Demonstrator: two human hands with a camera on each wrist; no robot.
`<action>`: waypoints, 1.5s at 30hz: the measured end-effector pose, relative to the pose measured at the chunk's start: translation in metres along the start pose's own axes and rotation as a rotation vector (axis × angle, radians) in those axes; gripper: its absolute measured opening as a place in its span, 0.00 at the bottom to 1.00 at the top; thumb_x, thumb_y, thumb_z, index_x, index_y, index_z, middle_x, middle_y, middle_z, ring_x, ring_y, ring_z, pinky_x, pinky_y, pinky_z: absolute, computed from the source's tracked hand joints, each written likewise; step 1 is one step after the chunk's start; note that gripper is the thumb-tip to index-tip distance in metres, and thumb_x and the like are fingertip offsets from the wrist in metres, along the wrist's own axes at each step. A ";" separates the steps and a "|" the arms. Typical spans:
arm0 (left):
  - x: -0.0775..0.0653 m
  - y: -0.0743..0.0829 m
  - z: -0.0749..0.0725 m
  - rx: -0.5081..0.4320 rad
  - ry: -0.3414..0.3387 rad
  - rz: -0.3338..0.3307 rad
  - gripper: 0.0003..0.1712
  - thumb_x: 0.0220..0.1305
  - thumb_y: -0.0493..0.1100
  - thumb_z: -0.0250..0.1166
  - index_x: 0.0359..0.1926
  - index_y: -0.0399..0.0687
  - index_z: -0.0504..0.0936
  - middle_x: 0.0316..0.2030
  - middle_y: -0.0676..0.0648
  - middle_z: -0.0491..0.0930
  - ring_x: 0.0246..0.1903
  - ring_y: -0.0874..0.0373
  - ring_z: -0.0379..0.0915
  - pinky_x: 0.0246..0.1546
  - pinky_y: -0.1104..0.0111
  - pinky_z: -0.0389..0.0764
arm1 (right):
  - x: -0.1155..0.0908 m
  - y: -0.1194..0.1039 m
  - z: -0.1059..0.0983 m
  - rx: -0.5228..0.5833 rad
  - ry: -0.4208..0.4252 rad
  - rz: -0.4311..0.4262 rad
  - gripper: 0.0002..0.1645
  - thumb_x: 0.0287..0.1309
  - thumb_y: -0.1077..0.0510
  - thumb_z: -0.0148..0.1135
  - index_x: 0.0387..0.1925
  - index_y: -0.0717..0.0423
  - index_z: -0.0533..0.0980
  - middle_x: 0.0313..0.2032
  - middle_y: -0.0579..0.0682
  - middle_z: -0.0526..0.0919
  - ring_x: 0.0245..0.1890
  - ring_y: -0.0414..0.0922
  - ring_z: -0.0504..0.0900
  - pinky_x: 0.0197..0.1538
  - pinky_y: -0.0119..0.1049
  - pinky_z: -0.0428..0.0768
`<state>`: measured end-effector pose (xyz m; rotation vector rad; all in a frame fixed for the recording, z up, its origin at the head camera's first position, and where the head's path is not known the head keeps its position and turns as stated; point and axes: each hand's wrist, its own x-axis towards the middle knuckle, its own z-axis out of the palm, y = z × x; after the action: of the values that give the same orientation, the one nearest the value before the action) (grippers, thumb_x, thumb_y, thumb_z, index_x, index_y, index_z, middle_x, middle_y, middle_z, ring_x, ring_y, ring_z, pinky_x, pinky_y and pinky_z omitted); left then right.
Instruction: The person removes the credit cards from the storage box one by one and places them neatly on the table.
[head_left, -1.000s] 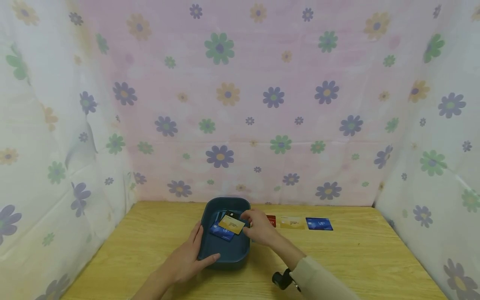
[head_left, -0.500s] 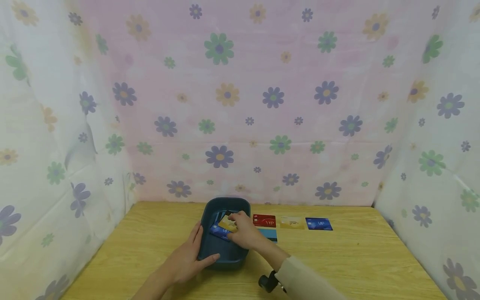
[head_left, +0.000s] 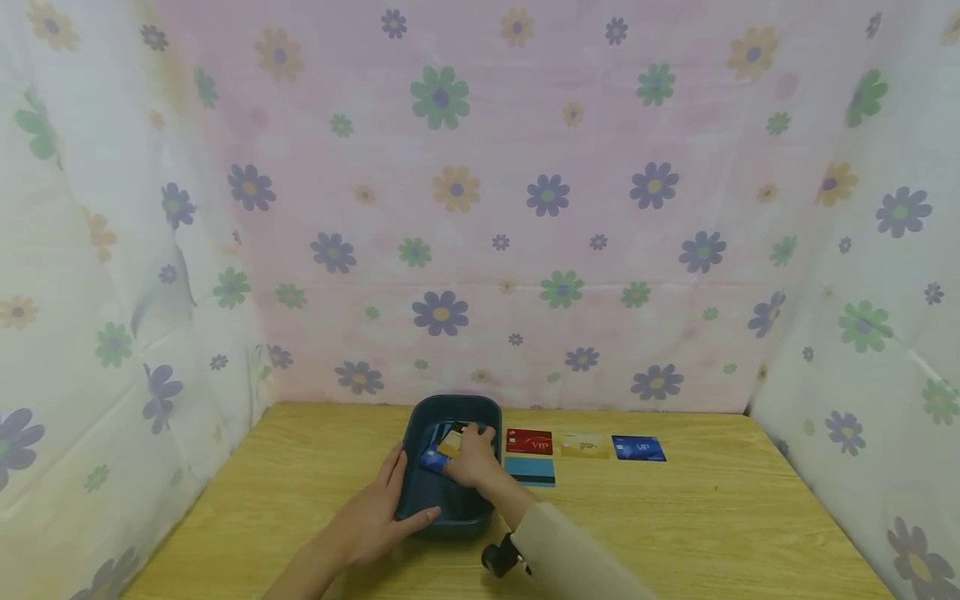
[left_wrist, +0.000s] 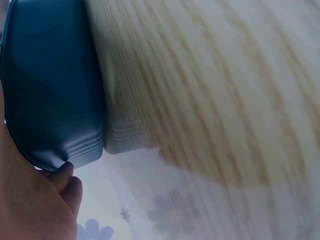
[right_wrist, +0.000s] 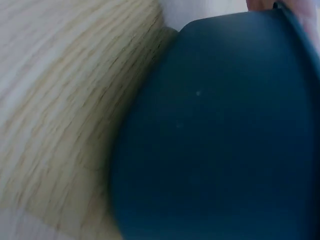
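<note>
A dark blue plastic bin (head_left: 448, 407) sits on the table, with several cards in it. Among them are a gold card (head_left: 450, 443), a blue card (head_left: 432, 458) under it and a dark card (head_left: 459, 426). My left hand (head_left: 367, 521) holds the bin at its near left side, fingers along the outside and thumb over the near rim. My right hand (head_left: 475, 460) is inside the bin over the cards, fingers at the gold card's far edge and thumb at its near side. It hides the right part of that card; I cannot tell whether it pinches it.
Right of the bin, a red VIP card (head_left: 529, 442), a gold card (head_left: 585, 446) and a blue VIP card (head_left: 638, 448) lie in a row. Below the red one lies a light blue card (head_left: 529, 472) with a black stripe. Flowered cloth (head_left: 480, 208) surrounds the wooden table (head_left: 712, 525).
My right hand has come from the bin's right rim leftward and down over the gold card, uncovering the red and light blue cards on the table. My left hand has not moved.
</note>
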<state>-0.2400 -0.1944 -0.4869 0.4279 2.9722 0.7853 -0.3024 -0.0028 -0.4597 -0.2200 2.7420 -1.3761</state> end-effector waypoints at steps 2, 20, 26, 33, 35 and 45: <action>0.001 0.000 0.000 0.003 -0.001 -0.003 0.67 0.63 0.79 0.56 0.81 0.37 0.44 0.82 0.40 0.36 0.68 0.35 0.67 0.60 0.45 0.74 | 0.003 0.002 0.003 -0.017 0.022 0.013 0.50 0.52 0.66 0.72 0.71 0.78 0.57 0.69 0.82 0.52 0.63 0.80 0.64 0.58 0.67 0.72; 0.003 0.004 -0.001 -0.006 -0.002 -0.011 0.67 0.62 0.79 0.57 0.81 0.37 0.44 0.82 0.39 0.38 0.67 0.35 0.68 0.60 0.44 0.74 | 0.019 0.013 0.017 -0.157 0.109 0.004 0.21 0.50 0.70 0.72 0.46 0.75 0.78 0.59 0.77 0.68 0.66 0.80 0.60 0.68 0.66 0.64; 0.003 0.003 0.000 -0.003 0.001 -0.014 0.67 0.62 0.79 0.58 0.81 0.36 0.45 0.82 0.40 0.38 0.68 0.36 0.66 0.61 0.44 0.74 | 0.019 0.015 0.019 -0.206 0.134 -0.036 0.19 0.46 0.66 0.77 0.38 0.74 0.79 0.52 0.73 0.75 0.64 0.74 0.65 0.69 0.65 0.63; 0.001 0.002 0.001 -0.006 -0.004 -0.018 0.67 0.62 0.79 0.58 0.81 0.36 0.45 0.82 0.39 0.38 0.69 0.35 0.65 0.61 0.44 0.73 | 0.016 0.017 0.023 -0.197 0.178 -0.043 0.32 0.41 0.62 0.83 0.46 0.73 0.77 0.47 0.69 0.75 0.55 0.70 0.72 0.62 0.61 0.71; 0.001 0.003 0.001 -0.006 -0.003 -0.019 0.67 0.62 0.79 0.58 0.81 0.37 0.45 0.82 0.39 0.39 0.69 0.35 0.65 0.61 0.44 0.73 | 0.016 0.018 0.025 -0.214 0.185 -0.049 0.33 0.42 0.62 0.83 0.48 0.73 0.76 0.47 0.67 0.75 0.53 0.67 0.74 0.60 0.58 0.73; 0.003 0.000 0.001 -0.012 -0.007 -0.030 0.68 0.61 0.80 0.56 0.81 0.38 0.43 0.82 0.40 0.37 0.70 0.34 0.63 0.63 0.42 0.71 | 0.019 0.016 0.023 -0.149 0.168 -0.109 0.29 0.45 0.72 0.72 0.52 0.72 0.76 0.49 0.65 0.72 0.43 0.57 0.78 0.49 0.53 0.80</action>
<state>-0.2424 -0.1932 -0.4879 0.3834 2.9584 0.7974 -0.3202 -0.0145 -0.4865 -0.2774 3.0168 -1.2692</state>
